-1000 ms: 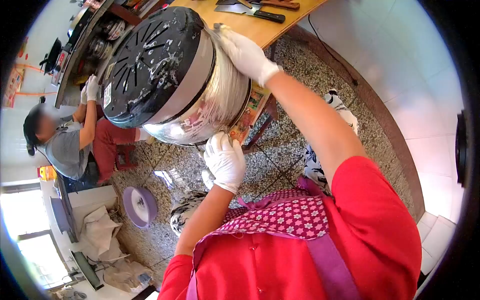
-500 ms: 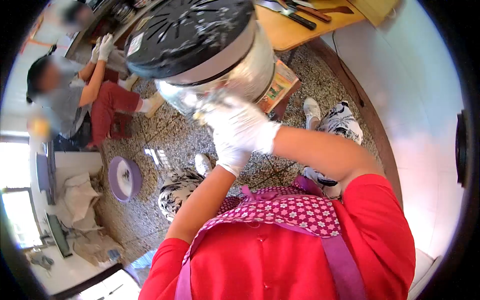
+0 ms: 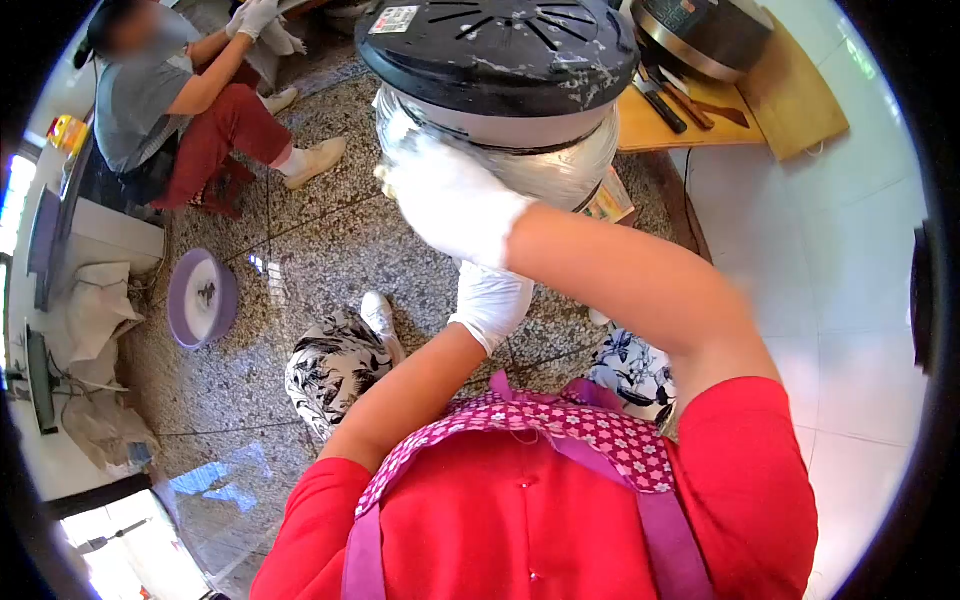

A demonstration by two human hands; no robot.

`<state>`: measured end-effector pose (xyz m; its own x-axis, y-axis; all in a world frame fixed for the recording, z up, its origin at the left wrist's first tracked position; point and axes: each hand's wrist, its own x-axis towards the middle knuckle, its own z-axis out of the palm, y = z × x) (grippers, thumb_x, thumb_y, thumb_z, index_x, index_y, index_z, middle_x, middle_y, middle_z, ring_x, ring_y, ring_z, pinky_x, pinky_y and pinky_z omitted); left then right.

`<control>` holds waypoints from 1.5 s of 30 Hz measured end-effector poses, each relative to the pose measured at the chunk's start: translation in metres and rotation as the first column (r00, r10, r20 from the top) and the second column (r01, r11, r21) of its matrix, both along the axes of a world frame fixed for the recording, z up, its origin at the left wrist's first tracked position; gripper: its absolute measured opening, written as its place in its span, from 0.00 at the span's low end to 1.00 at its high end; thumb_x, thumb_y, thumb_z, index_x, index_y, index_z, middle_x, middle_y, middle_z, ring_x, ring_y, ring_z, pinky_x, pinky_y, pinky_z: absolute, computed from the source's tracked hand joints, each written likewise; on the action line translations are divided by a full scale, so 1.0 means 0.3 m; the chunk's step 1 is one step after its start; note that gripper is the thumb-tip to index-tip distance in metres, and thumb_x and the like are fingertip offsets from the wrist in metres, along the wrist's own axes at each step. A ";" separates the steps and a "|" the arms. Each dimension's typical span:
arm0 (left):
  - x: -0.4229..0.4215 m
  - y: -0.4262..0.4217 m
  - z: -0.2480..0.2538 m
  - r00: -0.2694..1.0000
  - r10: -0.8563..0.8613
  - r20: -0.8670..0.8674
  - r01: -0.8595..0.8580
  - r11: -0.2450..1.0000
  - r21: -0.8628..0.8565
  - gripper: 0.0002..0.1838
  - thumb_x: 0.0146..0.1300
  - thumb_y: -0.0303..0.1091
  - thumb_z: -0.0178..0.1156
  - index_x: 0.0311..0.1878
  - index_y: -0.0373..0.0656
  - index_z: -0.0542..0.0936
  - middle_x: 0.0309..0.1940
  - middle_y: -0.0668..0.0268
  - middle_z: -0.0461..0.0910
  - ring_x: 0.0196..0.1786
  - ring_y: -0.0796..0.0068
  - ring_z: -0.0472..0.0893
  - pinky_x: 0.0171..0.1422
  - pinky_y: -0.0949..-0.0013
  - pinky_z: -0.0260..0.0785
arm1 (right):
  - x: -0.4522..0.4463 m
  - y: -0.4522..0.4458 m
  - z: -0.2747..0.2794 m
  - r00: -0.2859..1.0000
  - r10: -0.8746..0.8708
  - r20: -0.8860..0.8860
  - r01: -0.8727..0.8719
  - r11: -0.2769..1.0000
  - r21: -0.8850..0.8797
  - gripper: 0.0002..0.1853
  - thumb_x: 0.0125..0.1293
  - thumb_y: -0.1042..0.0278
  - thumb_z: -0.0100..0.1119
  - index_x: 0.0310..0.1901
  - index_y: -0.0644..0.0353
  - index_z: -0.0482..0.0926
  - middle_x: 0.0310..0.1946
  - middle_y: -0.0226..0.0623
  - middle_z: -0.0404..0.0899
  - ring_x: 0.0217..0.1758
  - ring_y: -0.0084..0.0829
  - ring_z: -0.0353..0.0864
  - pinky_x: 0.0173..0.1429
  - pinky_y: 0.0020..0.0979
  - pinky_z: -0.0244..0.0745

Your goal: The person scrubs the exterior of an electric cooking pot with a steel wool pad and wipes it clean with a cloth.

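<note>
My right hand (image 3: 455,205), in a white glove, is in front of the near side of a round drum (image 3: 550,165) wrapped in clear film. Its fingers look curled and are blurred; what they hold I cannot make out. Beneath it is my gloved left hand (image 3: 495,300), its fingers hidden behind the right hand. Whether either hand touches the drum I cannot tell. The drum has a black slotted top (image 3: 500,50) with white specks and a label. A printed colourful box or sheet (image 3: 612,198) shows behind its lower right side.
A wooden table (image 3: 650,130) at the back right bears knives (image 3: 665,112) and a dark round appliance (image 3: 705,35). A purple basin (image 3: 228,300) stands on the speckled floor. At the upper left sits a co-worker (image 3: 225,110) with gloved hands raised. A white wall (image 3: 790,300) rises on the right.
The view has shifted, so the drum appears further right and the dark appliance has come into sight. My right hand stays by the drum's near side, with my left hand below it.
</note>
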<state>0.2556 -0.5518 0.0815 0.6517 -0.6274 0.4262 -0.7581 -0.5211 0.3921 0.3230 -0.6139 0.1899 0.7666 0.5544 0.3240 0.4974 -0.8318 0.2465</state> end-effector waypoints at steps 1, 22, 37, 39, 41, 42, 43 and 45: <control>0.012 0.003 -0.001 0.999 -0.009 0.044 0.006 0.998 0.063 0.19 0.65 0.34 0.52 0.58 0.41 0.75 0.57 0.55 0.76 0.61 0.52 0.73 0.64 0.49 0.62 | 0.030 0.030 0.029 0.999 -0.031 0.015 0.033 0.985 -0.168 0.21 0.61 0.70 0.50 0.54 0.68 0.78 0.50 0.46 0.81 0.57 0.39 0.77 0.65 0.40 0.66; -0.014 0.062 0.024 0.994 -0.006 0.112 0.006 1.000 0.000 0.18 0.60 0.40 0.60 0.52 0.42 0.78 0.49 0.59 0.77 0.55 0.58 0.75 0.57 0.55 0.65 | 0.233 0.193 0.162 0.930 -0.264 -0.255 0.094 0.843 -0.529 0.14 0.62 0.66 0.52 0.44 0.59 0.85 0.46 0.36 0.82 0.54 0.36 0.77 0.57 0.37 0.68; -0.013 0.036 -0.043 0.991 0.042 0.125 -0.012 0.974 -0.228 0.17 0.58 0.33 0.54 0.50 0.43 0.80 0.48 0.61 0.78 0.52 0.62 0.76 0.58 0.57 0.66 | -0.105 0.083 0.162 0.906 -0.012 -0.424 -0.244 0.803 -0.544 0.12 0.55 0.63 0.57 0.34 0.57 0.88 0.44 0.33 0.82 0.63 0.34 0.70 0.67 0.42 0.58; -0.030 0.060 -0.011 1.000 -0.008 0.020 0.008 1.000 0.008 0.19 0.59 0.33 0.54 0.54 0.41 0.78 0.48 0.60 0.76 0.53 0.63 0.74 0.54 0.58 0.66 | 0.011 0.154 0.113 0.980 0.015 -0.200 -0.132 0.800 -0.586 0.12 0.56 0.63 0.57 0.36 0.56 0.88 0.38 0.32 0.84 0.57 0.34 0.73 0.62 0.41 0.62; -0.022 0.080 0.024 0.979 -0.004 0.206 0.003 1.000 0.009 0.19 0.58 0.34 0.54 0.53 0.40 0.77 0.50 0.61 0.75 0.53 0.65 0.74 0.54 0.58 0.67 | 0.142 0.210 0.135 0.967 -0.113 -0.226 -0.053 0.785 -0.618 0.12 0.58 0.63 0.57 0.36 0.56 0.88 0.35 0.34 0.85 0.52 0.35 0.76 0.57 0.40 0.63; -0.019 0.075 0.013 0.981 -0.012 0.194 0.017 1.000 -0.025 0.19 0.59 0.34 0.54 0.53 0.40 0.77 0.51 0.61 0.74 0.54 0.65 0.74 0.55 0.58 0.67 | 0.187 0.228 0.151 0.954 -0.175 -0.245 -0.019 0.778 -0.627 0.12 0.60 0.64 0.56 0.38 0.57 0.87 0.36 0.36 0.85 0.49 0.36 0.78 0.57 0.40 0.64; -0.021 0.081 0.016 0.983 -0.029 0.181 0.039 0.998 -0.055 0.19 0.59 0.34 0.54 0.53 0.39 0.77 0.52 0.61 0.74 0.55 0.65 0.74 0.56 0.57 0.67 | 0.193 0.230 0.139 0.984 -0.148 -0.101 0.047 0.756 -0.653 0.13 0.60 0.64 0.56 0.39 0.58 0.87 0.38 0.35 0.84 0.51 0.35 0.77 0.56 0.39 0.64; -0.025 0.093 0.031 0.987 -0.034 0.160 0.033 0.999 0.009 0.19 0.60 0.34 0.54 0.54 0.39 0.77 0.53 0.61 0.74 0.57 0.63 0.74 0.57 0.58 0.67 | 0.164 0.186 0.128 0.974 -0.064 -0.216 -0.108 0.709 -0.697 0.13 0.60 0.64 0.56 0.40 0.58 0.87 0.40 0.32 0.82 0.53 0.34 0.74 0.56 0.37 0.63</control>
